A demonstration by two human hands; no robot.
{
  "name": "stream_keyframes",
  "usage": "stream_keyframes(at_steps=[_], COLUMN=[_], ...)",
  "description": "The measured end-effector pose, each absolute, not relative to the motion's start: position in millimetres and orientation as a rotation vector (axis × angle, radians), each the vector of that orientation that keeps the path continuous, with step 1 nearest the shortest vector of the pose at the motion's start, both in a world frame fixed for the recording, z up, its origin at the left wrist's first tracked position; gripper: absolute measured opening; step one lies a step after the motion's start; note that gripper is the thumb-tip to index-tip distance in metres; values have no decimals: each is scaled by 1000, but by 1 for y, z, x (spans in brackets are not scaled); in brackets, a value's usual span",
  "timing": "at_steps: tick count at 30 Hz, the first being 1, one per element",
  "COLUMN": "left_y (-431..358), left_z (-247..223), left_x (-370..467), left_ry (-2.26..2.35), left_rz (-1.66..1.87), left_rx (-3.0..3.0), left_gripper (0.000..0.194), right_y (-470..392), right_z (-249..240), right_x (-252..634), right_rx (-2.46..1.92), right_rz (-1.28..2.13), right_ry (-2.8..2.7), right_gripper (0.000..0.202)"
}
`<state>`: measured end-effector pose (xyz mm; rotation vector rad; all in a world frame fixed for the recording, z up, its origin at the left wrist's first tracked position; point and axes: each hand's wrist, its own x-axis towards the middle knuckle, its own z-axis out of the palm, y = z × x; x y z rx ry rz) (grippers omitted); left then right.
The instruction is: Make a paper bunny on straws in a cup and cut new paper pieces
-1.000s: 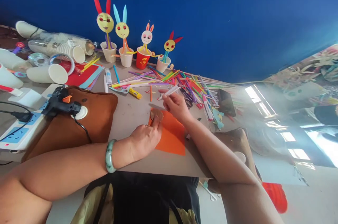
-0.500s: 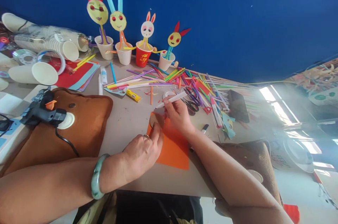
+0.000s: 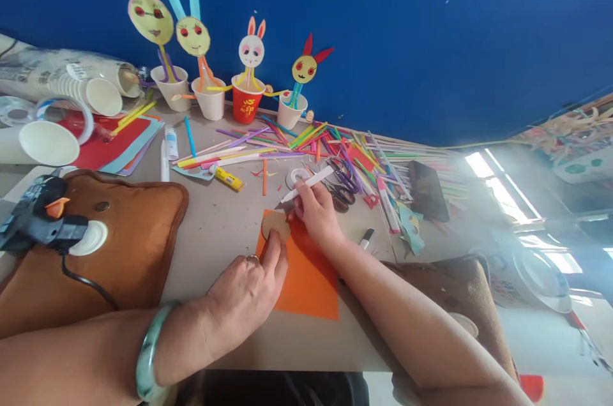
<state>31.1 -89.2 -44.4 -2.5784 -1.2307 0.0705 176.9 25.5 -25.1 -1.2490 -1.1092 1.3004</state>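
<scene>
My left hand [image 3: 251,288], wearing a ring, reaches in from the lower left. Its bunched fingertips press a round tan disc [image 3: 276,223] flat against the top edge of an orange paper sheet [image 3: 306,291]. Part of the disc is under the fingers. A white marker [image 3: 313,181] is gripped in my right hand [image 3: 317,211], its dark tip pointing down and left, just above the disc's far edge. Whether the tip touches anything I cannot tell. Beyond that hand lie scissors [image 3: 341,198] and a roll of clear tape [image 3: 295,176].
Rabbit-faced paper figures stand in cups, such as the red cup [image 3: 246,106], along the blue wall. Colored sticks [image 3: 306,138] are strewn behind my hands. A yellow glue stick [image 3: 228,179] lies left of them. A brown cushion [image 3: 138,227] bears a black device [image 3: 43,218]. A black-capped marker [image 3: 366,239] lies right.
The view has shifted, so the cups and cushion sit further left. More of the tan disc shows beside my left fingertips. The marker stays in my right hand near the disc.
</scene>
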Motion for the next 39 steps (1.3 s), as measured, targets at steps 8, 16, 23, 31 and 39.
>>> stream_keyframes(at_steps=[8,16,23,31,39], left_y=[-91,-90,-89,-92,-90], left_z=[-30,-28,-27,-29,-43], left_x=[33,35,34,31,26], left_ry=[-1257,-1246,-1241,-1246,-1219], left_rz=[75,57,41,46,63], left_rx=[-2558,-2547,-2562,-2585,-2578], left_gripper=[60,59,53,59,60], right_y=[25,26,26,26,27], right_z=[-27,-26,-26,-26,-29], right_x=[177,177,177,177,177], right_rx=[-1261,-1249,-1261,-1265,-1259], right_rz=[1295,1306,1307,1309,1311], right_ry=[-1142,-1168,-1132,-1133,-1151], right_gripper=[32,35,32,29,31])
